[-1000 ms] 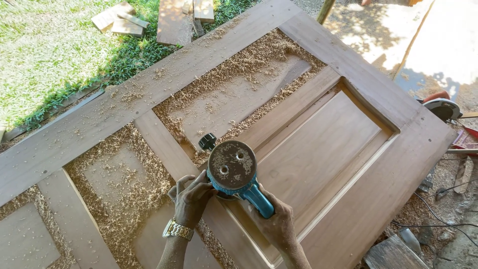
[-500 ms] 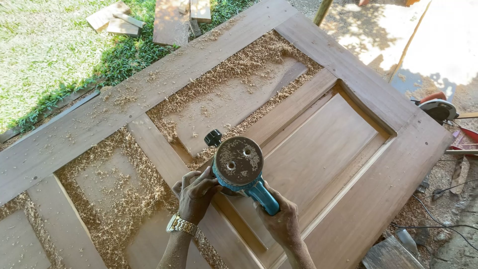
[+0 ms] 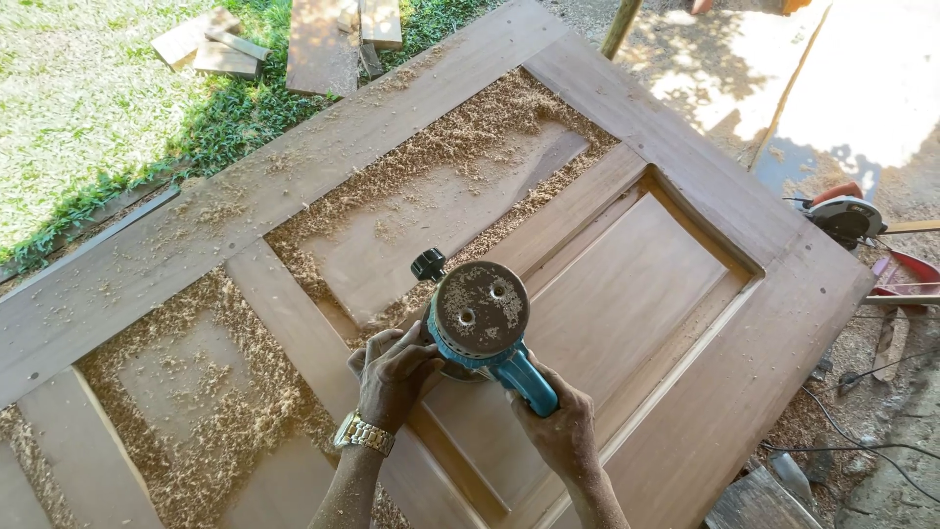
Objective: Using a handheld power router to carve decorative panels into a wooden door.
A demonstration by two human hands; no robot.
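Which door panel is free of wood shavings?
The right-hand recessed panel, just right of the sander. Its surface is smooth and bare; the upper middle panel and the left panel are littered with shavings.

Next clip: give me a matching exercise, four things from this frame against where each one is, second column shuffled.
Things:
1. teal power tool
2. wood shavings
3. circular saw
4. wristwatch

Places:
A. on the ground right of the door
B. on the left hand side's wrist
C. held in both hands, right hand on the handle
D. piled in the door's recessed panels

Pairs: 1-C, 2-D, 3-A, 4-B
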